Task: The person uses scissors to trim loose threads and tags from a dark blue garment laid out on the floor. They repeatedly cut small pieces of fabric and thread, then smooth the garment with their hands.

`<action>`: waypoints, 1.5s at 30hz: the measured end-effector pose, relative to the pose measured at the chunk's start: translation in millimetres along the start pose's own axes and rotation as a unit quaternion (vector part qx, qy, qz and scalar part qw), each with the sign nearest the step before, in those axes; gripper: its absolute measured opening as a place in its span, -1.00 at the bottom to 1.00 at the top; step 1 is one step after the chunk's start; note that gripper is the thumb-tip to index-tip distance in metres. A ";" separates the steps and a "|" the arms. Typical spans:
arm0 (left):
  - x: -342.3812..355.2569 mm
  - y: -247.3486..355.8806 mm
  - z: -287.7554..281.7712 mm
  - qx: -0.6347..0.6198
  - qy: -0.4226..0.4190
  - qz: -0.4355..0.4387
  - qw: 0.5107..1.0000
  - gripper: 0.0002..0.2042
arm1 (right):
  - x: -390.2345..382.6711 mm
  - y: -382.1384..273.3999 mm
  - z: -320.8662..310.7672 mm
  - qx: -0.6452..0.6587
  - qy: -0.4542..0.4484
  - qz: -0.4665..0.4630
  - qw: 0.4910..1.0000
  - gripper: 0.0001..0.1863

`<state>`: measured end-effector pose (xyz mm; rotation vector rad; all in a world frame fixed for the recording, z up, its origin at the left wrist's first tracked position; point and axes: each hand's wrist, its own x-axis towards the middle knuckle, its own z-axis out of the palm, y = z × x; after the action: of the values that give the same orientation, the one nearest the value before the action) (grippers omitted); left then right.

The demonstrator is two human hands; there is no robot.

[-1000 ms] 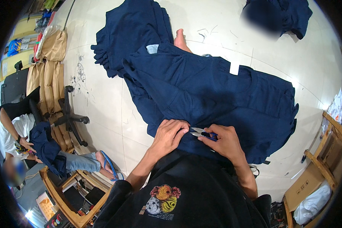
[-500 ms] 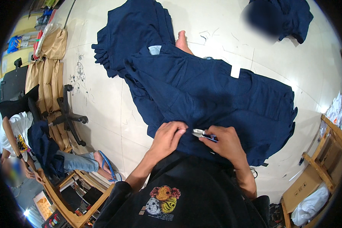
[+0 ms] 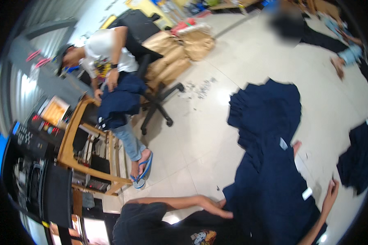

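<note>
Navy blue shirts point(image 3: 270, 175) lie spread over my lap and the floor, with a pale label and a white tag showing at the neck openings. My left hand point(image 3: 217, 207) rests at the shirts' near left edge, its fingers stretched out and holding nothing I can see. Off the right side of the cloth, my right hand point(image 3: 331, 192) is raised with its fingers closed. A small dark tip of the thread snips point(image 3: 333, 177) sticks up from it; the rest is hidden in the hand.
At left a person point(image 3: 110, 57) sits with navy cloth on the lap, beside a wooden frame table point(image 3: 67, 141) and a wheeled chair base point(image 3: 161, 102). Brown paper sacks point(image 3: 167, 53) stand behind. Thread scraps point(image 3: 202, 89) litter the floor. Another navy pile point(image 3: 357, 159) lies right.
My view has swung left, so the shirts now appear farther right. My right hand has lifted away from the cloth with the snips; my left hand has let go its pinch on the cloth.
</note>
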<state>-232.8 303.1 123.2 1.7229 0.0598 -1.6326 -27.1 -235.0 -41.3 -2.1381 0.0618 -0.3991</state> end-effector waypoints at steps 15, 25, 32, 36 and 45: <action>261.0 -130.8 123.7 0.642 0.287 -0.320 0.635 -0.49 | -9.1 76.8 4.6 -0.235 -0.264 0.144 0.924 -0.32; 202.5 -96.0 94.9 0.474 0.252 -0.216 0.815 -0.35 | -15.2 84.8 12.1 -0.203 -0.340 0.192 0.898 -0.34; 150.5 -78.4 61.5 0.136 0.139 -0.072 0.978 -0.21 | -17.5 95.0 8.3 -0.203 -0.340 0.196 0.897 -0.40; 141.0 -77.6 58.4 0.090 0.118 -0.058 0.987 -0.13 | -16.9 99.6 11.5 -0.199 -0.344 0.196 0.897 -0.43; 133.0 -70.4 54.4 0.047 0.111 -0.049 0.991 0.06 | -14.0 113.9 15.8 -0.191 -0.350 0.194 0.897 -0.51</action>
<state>-289.7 265.4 -21.5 1.9966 0.1806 -1.5270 -23.2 -284.3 -146.1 -2.4552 0.1600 0.6760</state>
